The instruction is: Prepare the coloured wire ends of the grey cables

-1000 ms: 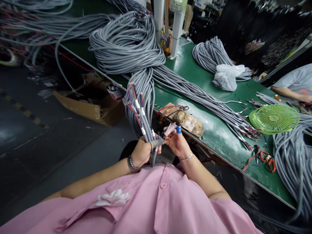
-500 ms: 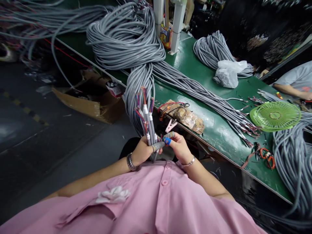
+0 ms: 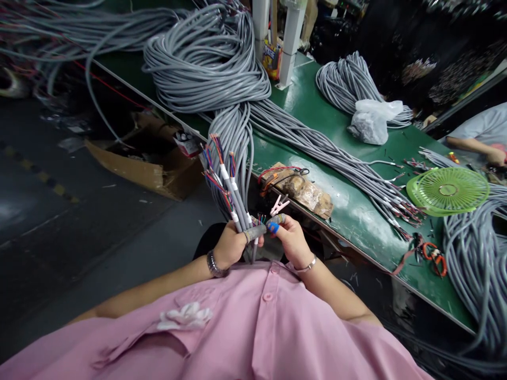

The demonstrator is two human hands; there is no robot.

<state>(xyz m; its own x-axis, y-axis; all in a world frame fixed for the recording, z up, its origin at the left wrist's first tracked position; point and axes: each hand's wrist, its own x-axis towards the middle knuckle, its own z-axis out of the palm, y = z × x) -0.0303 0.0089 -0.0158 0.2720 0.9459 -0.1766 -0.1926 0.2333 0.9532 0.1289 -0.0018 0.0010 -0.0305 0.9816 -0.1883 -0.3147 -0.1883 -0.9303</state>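
Observation:
My left hand (image 3: 233, 244) is closed around several grey cables (image 3: 236, 203), whose white-banded ends fan out into thin coloured wires (image 3: 217, 150). Grey wrapping covers its thumb, which points towards my other hand. My right hand (image 3: 292, 240) pinches at the short coloured wire ends (image 3: 261, 218) of one cable, close to the left thumb. Blue tape is wound on the right thumb, grey on the forefinger. What exactly lies between those fingertips is too small to make out. A pink clothes peg (image 3: 279, 206) sits just beyond the right hand, at the bench edge.
Coiled grey cable (image 3: 206, 63) lies on the green bench (image 3: 309, 153), with more cable ends stretching right. A taped cardboard piece (image 3: 303, 190), a green fan (image 3: 447, 190), orange-handled scissors (image 3: 434, 258) and a plastic bag (image 3: 372, 121) are there. A co-worker's arm (image 3: 473, 145) shows at right.
The cable ends in my left hand have tilted to the left and spread apart a little. Both hands stay close together in nearly the same place.

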